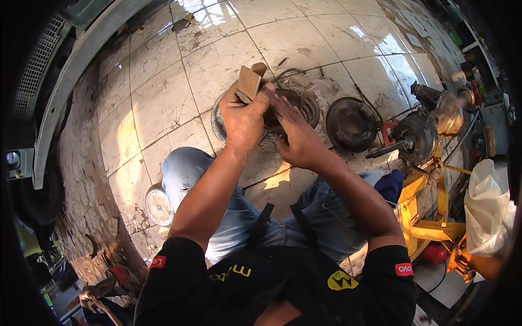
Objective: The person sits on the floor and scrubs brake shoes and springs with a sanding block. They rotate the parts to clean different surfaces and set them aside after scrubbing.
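Note:
My left hand (244, 119) is closed around a brown, flat-faced piece (249, 81) with a squared end, raised above the floor between my knees. The piece's exact kind does not show. My right hand (299, 133) is beside it, fingers stretched out and close together, their tips near the left thumb. Its palm is turned away, and the tips are partly hidden. Beneath the hands sit round metal parts: a pale-rimmed one (218, 120) on the left and a dark ringed one (311, 113) on the right, both partly covered.
A dark round drum-like part (352, 124) lies on the tiled floor at right. Beyond it, a greasy axle assembly (418, 136) rests by a yellow metal stand (429, 223). A whitish plastic bag (486, 206) is at far right. A round pale lid (159, 205) lies by my left knee.

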Tool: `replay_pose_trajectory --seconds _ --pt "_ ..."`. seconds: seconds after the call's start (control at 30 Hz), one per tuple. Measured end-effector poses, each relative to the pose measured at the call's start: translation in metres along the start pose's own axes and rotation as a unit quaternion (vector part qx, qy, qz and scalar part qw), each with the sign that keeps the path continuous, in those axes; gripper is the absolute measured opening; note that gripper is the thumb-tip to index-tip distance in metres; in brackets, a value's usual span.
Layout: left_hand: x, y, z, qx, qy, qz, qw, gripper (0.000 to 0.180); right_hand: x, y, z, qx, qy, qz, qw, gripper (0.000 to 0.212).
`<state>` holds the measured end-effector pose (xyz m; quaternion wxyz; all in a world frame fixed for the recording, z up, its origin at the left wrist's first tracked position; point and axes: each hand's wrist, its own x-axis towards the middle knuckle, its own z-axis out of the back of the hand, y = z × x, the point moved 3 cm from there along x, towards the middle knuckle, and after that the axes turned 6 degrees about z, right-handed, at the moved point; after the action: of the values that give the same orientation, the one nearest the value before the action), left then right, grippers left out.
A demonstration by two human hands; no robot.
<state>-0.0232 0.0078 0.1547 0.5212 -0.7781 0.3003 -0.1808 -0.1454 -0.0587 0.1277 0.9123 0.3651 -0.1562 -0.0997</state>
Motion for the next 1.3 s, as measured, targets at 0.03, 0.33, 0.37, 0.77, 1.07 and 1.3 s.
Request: replay_pose_trajectory --seconds 0.03,0.33,0.37,0.77,1.07,1.3 --pt "0.0 0.0 0.0 -0.023 0.001 0.004 1.0 0.033 0.0 -0.005 0.002 -0.074 0.02 0.015 0.997 0.071" --pt "-0.001 0.001 -0.005 -0.013 -0.006 0.009 1.0 0.035 0.0 -0.01 0.01 -0.072 0.003 0.045 0.996 0.074" --pt "0.0 -0.001 -0.003 -0.014 -0.006 0.015 1.0 0.035 0.002 -0.004 0.012 -0.044 0.001 0.058 0.997 0.074" --pt "-0.003 -0.011 -0.003 -0.001 0.01 0.006 1.0 0.034 0.012 -0.005 0.024 -0.197 0.035 0.082 0.976 0.066" --pt "0.002 0.005 -0.01 -0.034 0.053 0.012 0.998 0.03 0.002 -0.005 0.012 -0.02 0.073 -0.035 0.997 0.071" --pt "0.001 -0.001 -0.012 0.023 0.023 0.027 0.999 0.026 0.005 -0.023 0.01 -0.103 0.045 0.041 0.993 0.074"
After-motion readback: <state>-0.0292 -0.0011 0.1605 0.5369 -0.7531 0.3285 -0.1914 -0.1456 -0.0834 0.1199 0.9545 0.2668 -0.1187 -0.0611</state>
